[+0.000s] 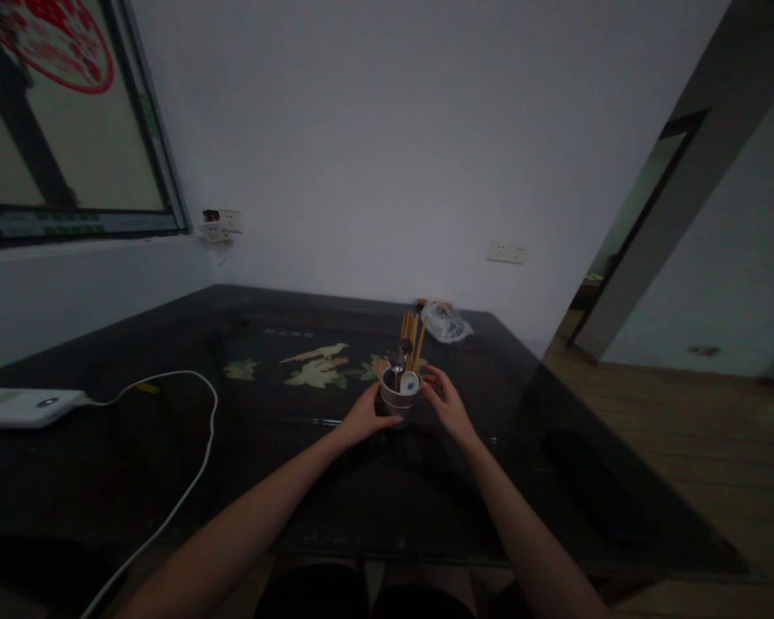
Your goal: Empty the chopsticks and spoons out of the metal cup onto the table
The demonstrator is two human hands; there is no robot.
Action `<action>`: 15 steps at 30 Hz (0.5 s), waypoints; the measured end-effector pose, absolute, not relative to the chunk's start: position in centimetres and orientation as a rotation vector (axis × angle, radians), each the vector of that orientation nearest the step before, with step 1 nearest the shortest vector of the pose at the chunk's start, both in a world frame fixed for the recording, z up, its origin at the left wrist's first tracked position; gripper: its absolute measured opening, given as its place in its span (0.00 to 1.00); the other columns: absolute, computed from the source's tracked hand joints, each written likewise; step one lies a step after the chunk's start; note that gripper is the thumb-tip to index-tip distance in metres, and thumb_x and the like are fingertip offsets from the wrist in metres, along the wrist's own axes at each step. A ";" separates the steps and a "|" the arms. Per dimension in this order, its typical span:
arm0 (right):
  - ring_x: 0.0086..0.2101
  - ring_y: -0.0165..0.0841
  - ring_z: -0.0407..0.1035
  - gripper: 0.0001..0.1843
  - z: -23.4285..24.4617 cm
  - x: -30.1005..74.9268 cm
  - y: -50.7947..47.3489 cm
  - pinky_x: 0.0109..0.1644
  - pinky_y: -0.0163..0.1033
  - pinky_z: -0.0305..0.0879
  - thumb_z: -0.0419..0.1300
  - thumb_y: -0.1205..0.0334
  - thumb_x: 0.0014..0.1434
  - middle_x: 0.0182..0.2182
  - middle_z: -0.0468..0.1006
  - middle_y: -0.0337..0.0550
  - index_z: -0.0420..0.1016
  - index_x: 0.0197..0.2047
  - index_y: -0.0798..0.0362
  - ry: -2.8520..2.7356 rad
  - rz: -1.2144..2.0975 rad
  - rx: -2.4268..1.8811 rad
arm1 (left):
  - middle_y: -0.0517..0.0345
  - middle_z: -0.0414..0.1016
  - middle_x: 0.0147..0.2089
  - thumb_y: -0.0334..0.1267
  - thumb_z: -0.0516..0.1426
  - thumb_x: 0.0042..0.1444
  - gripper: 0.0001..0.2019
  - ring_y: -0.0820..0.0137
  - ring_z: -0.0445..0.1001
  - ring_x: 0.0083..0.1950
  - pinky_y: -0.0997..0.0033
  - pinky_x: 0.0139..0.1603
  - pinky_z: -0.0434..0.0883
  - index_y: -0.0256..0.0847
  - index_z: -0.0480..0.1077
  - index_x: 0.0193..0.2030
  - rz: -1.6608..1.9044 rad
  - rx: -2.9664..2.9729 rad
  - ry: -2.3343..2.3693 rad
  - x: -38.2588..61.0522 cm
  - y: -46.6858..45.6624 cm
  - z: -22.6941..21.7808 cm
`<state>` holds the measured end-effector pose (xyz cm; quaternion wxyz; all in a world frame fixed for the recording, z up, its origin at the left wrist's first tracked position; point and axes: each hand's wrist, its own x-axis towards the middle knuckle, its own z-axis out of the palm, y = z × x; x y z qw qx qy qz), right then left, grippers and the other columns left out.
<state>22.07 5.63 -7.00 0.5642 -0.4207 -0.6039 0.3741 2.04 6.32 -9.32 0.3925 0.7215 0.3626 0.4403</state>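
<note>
A small round utensil cup (pixel 400 399) stands on the dark table (pixel 168 481), a bit beyond its middle. It holds several wooden chopsticks (pixel 411 331), a metal spoon (pixel 396 358) and a white spoon (pixel 409 383). My left hand (pixel 365 415) wraps the cup's left side with fingers curled on it. My right hand (pixel 447 401) cups the right side, its fingers touching the rim and wall. Both forearms reach in from the bottom edge.
A crumpled clear plastic bag (pixel 447 324) lies behind the cup near the wall. A white device (pixel 22 407) with a white cable (pixel 199 447) sits at the table's left. The tabletop has a bird-and-flower inlay (pixel 316 365). The table's right edge borders a wooden floor (pixel 684 447) and a doorway.
</note>
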 end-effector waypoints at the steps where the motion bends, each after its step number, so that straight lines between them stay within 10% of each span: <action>1: 0.45 0.39 0.69 0.29 -6.8 22.0 5.9 0.46 0.44 0.67 0.61 0.46 0.51 0.43 0.73 0.49 0.64 0.53 0.51 -1.393 0.890 -0.984 | 0.44 0.68 0.57 0.39 0.68 0.39 0.37 0.57 0.68 0.57 0.55 0.58 0.64 0.37 0.61 0.57 1.123 1.834 0.942 2.1 6.3 -9.3; 15: 0.31 0.31 0.74 0.23 -0.5 20.2 10.1 0.39 0.36 0.69 0.73 0.63 0.37 0.34 0.80 0.44 0.74 0.38 0.57 -1.435 1.617 -1.003 | 0.42 0.67 0.57 0.39 0.68 0.39 0.38 0.56 0.67 0.58 0.54 0.59 0.62 0.36 0.61 0.58 1.165 1.872 0.948 2.1 6.8 -10.3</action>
